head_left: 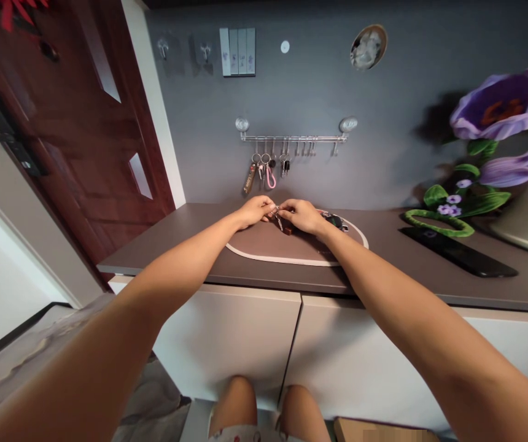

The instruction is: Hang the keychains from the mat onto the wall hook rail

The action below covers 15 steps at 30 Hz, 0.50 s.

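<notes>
Over the brown oval mat (282, 250), both hands meet at a small bunch of keys (279, 223). My left hand (255, 211) pinches its metal ring from the left, fingertips closed. From the other side my right hand (301, 215) grips the same ring, its fingers pressed together. A small reddish-brown fob (288, 231) hangs below the fingers. Part of the ring is hidden by the fingertips. Behind my right wrist lies a dark bunch of items (334, 221) on the mat, partly covered and too small to make out fully.
A hook rail (296, 139) on the grey wall carries several hanging keys (264, 166). To the right on the countertop (384, 270) lie a black phone-like slab (462, 253) and a green ring (439, 223), near purple flowers (498, 110). A dark red door (61, 110) stands left.
</notes>
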Available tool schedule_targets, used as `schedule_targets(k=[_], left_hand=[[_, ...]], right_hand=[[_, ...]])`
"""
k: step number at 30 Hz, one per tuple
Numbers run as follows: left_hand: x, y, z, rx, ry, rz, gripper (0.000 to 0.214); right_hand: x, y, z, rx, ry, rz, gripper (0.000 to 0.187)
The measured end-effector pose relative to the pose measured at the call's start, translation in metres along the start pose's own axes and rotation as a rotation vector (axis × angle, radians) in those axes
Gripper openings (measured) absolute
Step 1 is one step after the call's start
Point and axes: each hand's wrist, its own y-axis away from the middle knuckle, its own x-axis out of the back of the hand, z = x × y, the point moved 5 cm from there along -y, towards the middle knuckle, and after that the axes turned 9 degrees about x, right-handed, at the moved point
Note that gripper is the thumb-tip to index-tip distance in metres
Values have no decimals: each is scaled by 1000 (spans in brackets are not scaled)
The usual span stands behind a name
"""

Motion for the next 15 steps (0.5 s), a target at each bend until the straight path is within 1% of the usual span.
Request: schedule_targets(k=[9,12,15], left_hand=[[-2,1,-1,106,390,-61,9],[-2,1,-2,124,462,-74,11],[-2,0,-3,144,501,-97,10]], right_hand=[[-6,-5,12,-42,-307,114,25],[-8,-5,16,-60,-411,144,29],[-8,-6,16,-61,-486,143,30]])
